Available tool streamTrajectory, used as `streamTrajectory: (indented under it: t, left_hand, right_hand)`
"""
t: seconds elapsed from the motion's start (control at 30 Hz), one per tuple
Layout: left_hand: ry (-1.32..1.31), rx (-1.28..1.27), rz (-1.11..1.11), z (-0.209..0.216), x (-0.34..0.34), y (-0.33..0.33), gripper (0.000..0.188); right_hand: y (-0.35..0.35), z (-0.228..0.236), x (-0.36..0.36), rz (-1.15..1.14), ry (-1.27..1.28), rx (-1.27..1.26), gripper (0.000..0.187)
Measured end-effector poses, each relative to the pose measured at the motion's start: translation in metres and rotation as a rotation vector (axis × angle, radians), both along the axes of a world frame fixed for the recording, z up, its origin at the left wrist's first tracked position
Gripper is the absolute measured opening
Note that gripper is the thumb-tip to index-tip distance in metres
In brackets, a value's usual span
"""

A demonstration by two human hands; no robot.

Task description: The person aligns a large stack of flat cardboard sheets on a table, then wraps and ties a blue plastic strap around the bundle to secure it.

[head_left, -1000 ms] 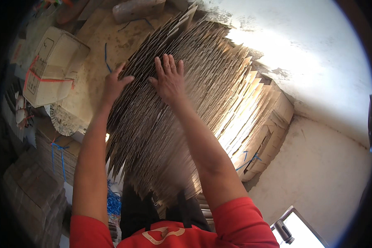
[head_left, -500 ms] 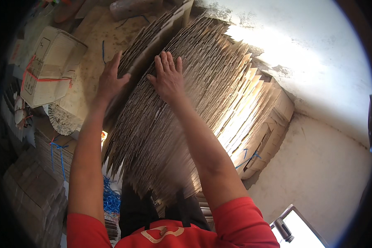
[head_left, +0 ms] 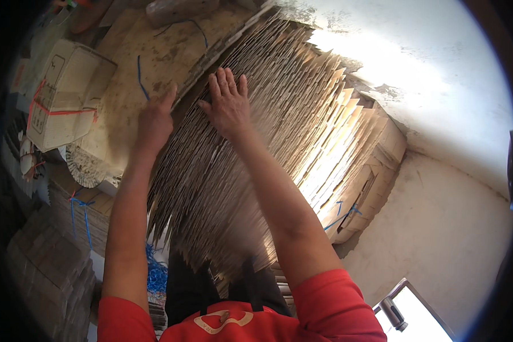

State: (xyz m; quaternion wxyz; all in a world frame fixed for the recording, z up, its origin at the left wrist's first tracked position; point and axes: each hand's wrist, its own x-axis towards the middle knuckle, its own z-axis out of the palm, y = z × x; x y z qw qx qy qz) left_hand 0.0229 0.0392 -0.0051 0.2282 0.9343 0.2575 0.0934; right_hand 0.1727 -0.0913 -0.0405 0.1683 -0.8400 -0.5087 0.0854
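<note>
A large stack of flattened brown cardboard sheets (head_left: pixel 251 114) stands in front of me, with its thin edges facing up in slanting rows. My right hand (head_left: pixel 229 105) rests flat on these edges near the stack's left side, fingers stretched out. At the left border of the stack, my left hand (head_left: pixel 155 122) is closed at the near end of a narrow bundle of cardboard sheets (head_left: pixel 228 44). Its index finger points along the bundle's edge; the other fingertips are largely hidden. A dark gap runs between that bundle and the main stack.
A stained tan surface (head_left: pixel 128 62) with blue string (head_left: pixel 142 77) lies at the left. On it sits a cardboard box (head_left: pixel 68 91) tied with red cord. Blue-tied cardboard (head_left: pixel 82 214) stands lower left, near tangled blue twine (head_left: pixel 157 271). A whitish wall (head_left: pixel 433 211) bounds the right side.
The bundle at the stack's left has tipped away to the left, and its edges show less. My left hand has drawn its spread fingers in and moved slightly lower. My right hand stays nearly still.
</note>
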Motion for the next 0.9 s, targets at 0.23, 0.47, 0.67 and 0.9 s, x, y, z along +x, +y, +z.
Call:
streamTrajectory:
  t: [0.23,0.47,0.67,0.9]
  left_hand:
    - [0.066,-0.193,-0.007,-0.028,-0.017,-0.005,0.075]
    - [0.099,-0.205,-0.069,-0.025,-0.014,-0.001,0.072]
    - [0.208,-0.361,-0.09,-0.014,-0.007,0.006,0.073]
    - [0.119,-0.222,-0.087,-0.002,-0.005,-0.047,0.124]
  right_hand:
    - [0.0,0.005,0.0,-0.013,0.039,-0.001,0.072]
    - [0.0,0.0,0.0,-0.02,0.018,0.054,0.073]
    - [0.001,0.003,-0.001,-0.029,0.027,0.051,0.069]
    - [0.0,0.001,-0.002,-0.008,0.003,0.039,0.066]
